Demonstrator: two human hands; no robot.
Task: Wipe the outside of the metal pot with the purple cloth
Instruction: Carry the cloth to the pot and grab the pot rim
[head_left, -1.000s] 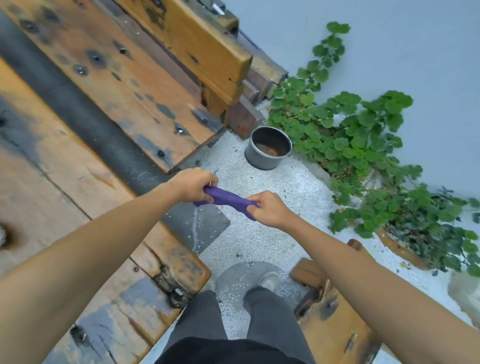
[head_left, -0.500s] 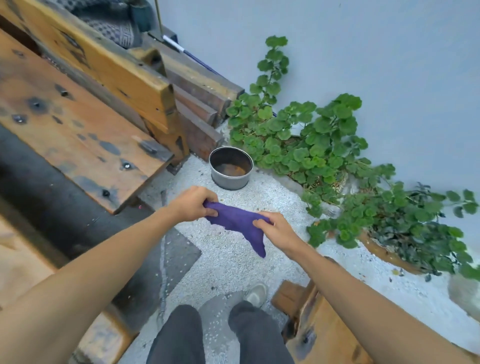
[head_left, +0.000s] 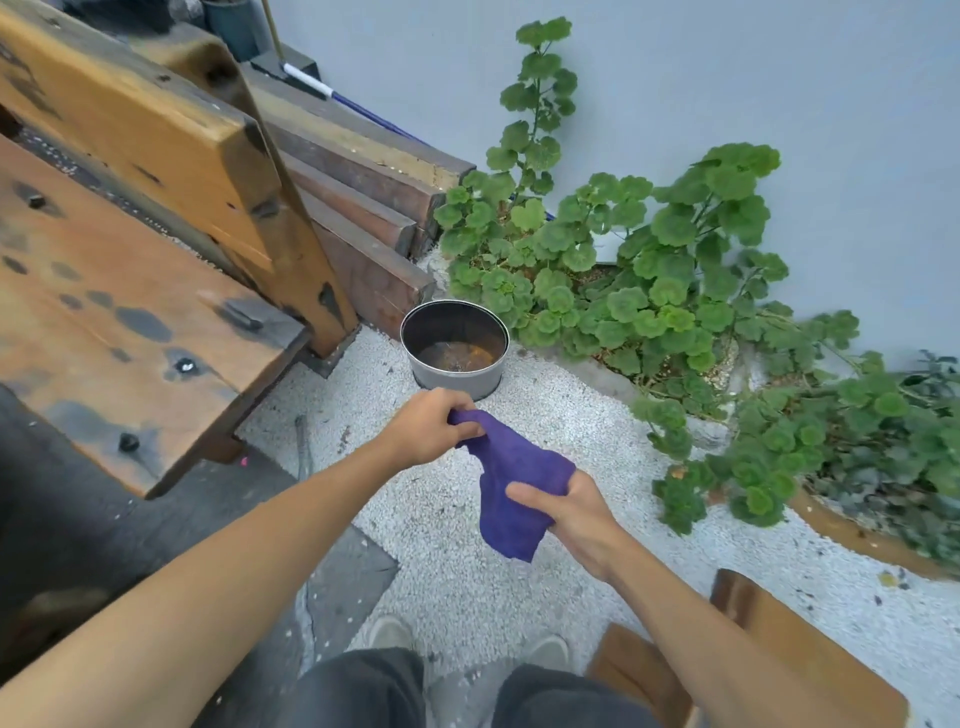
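Note:
A round metal pot (head_left: 457, 375) stands on the white gravel ground, with brown rusty water in its bottom. The purple cloth (head_left: 511, 491) hangs loosely in the air in front of the pot and a little nearer to me. My left hand (head_left: 428, 431) pinches its upper corner, just short of the pot's near wall. My right hand (head_left: 571, 512) grips the cloth's right edge lower down, and the free end dangles below. Neither hand touches the pot.
A worn wooden bench (head_left: 156, 291) and stacked timber beams (head_left: 363, 208) rise on the left, close to the pot. Leafy green plants (head_left: 649, 291) spread along the grey wall on the right. A wooden piece (head_left: 769, 644) lies by my right leg. My shoes (head_left: 545, 649) stand on the gravel.
The cloth has gone from a twisted roll stretched between both hands to a loose hanging sheet. My view has moved closer to the pot, and my right hand has dropped lower.

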